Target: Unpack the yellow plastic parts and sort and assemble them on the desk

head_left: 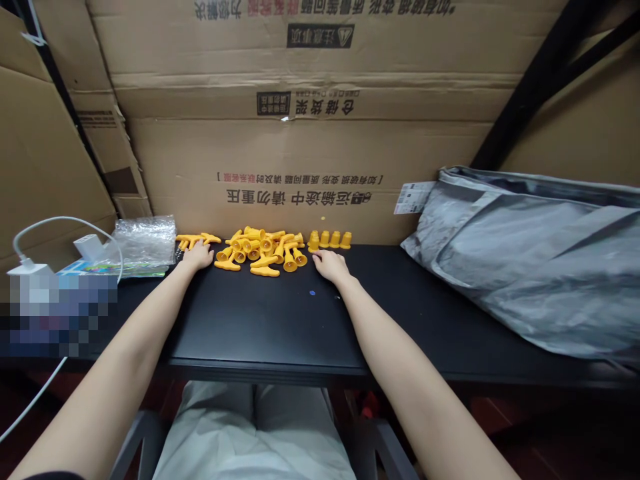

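At the back of the black table, my left hand (199, 255) has its fingers closed over yellow T-shaped handles (213, 237). A metal spiral, like a corkscrew's, shows beside its fingers. Right of it lies a loose heap of yellow plastic parts (257, 245), bell-shaped pieces mixed with T-shaped handles. My right hand (331, 265) rests low on the tabletop, fingers stretched toward the heap and apparently holding nothing. Just beyond its fingertips, several yellow bell-shaped pieces (334, 239) stand upright in a row. Whether those fingertips touch the nearest piece is unclear.
A cardboard sheet (310, 147) walls off the back of the black table (260, 327). On the right slumps a large grey bag (530, 267). Bubble wrap (145, 240), a white charger (31, 275) and its cable occupy the left. A small blue piece (313, 293) lies near my right wrist.
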Demonstrator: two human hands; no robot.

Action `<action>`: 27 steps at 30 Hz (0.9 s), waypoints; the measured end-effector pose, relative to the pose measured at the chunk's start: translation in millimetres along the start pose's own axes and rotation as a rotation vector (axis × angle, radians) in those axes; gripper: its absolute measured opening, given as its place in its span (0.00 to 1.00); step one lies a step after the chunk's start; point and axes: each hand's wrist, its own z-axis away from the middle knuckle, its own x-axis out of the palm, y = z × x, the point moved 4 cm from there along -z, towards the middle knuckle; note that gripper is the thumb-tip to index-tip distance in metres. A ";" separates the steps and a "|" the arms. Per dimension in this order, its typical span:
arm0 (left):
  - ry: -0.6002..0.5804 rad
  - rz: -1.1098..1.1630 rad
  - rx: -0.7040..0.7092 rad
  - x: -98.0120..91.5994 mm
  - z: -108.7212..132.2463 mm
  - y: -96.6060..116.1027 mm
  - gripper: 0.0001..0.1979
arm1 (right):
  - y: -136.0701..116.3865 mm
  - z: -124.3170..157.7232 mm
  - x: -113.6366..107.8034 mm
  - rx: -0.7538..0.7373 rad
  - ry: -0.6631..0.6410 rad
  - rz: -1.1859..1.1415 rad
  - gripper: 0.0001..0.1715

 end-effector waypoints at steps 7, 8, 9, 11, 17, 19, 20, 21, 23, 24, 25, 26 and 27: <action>0.229 0.274 0.005 -21.1 5.4 9.4 0.20 | -35.3 8.9 -10.1 0.022 0.055 -0.056 0.30; 0.269 0.368 -0.002 -27.6 7.5 12.3 0.19 | -38.5 8.8 -7.9 0.038 0.044 -0.042 0.30; 0.304 0.472 -0.005 -34.5 10.2 16.1 0.17 | -40.6 8.4 -5.5 0.057 0.032 -0.031 0.30; 0.380 0.687 -0.016 -48.4 17.6 26.1 0.14 | -42.1 7.3 -0.8 0.102 0.009 -0.029 0.29; 0.496 1.156 0.020 -63.4 48.9 61.2 0.12 | -40.1 4.5 3.9 0.151 0.012 -0.093 0.25; 0.514 1.114 0.066 -58.9 59.0 68.9 0.12 | -38.8 3.7 3.4 0.166 0.055 -0.133 0.24; 0.514 1.056 0.103 -56.0 63.4 72.5 0.12 | -38.2 3.3 3.2 0.165 0.083 -0.160 0.23; 0.516 0.991 0.142 -53.1 67.4 75.8 0.12 | -37.6 2.7 3.3 0.161 0.112 -0.191 0.22; 0.514 0.860 0.231 -47.8 74.2 82.9 0.12 | -36.4 1.6 3.8 0.143 0.170 -0.262 0.19; 0.506 0.803 0.276 -45.6 76.9 86.8 0.12 | -35.8 1.2 4.1 0.130 0.198 -0.299 0.18; 0.495 0.756 0.321 -43.7 79.3 91.0 0.12 | -35.2 0.9 4.1 0.116 0.226 -0.335 0.17; 0.482 0.718 0.363 -42.1 81.5 95.3 0.12 | -34.9 0.9 3.6 0.102 0.255 -0.366 0.17; 0.472 0.690 0.401 -40.8 83.3 99.5 0.13 | -34.9 1.2 2.6 0.086 0.280 -0.394 0.16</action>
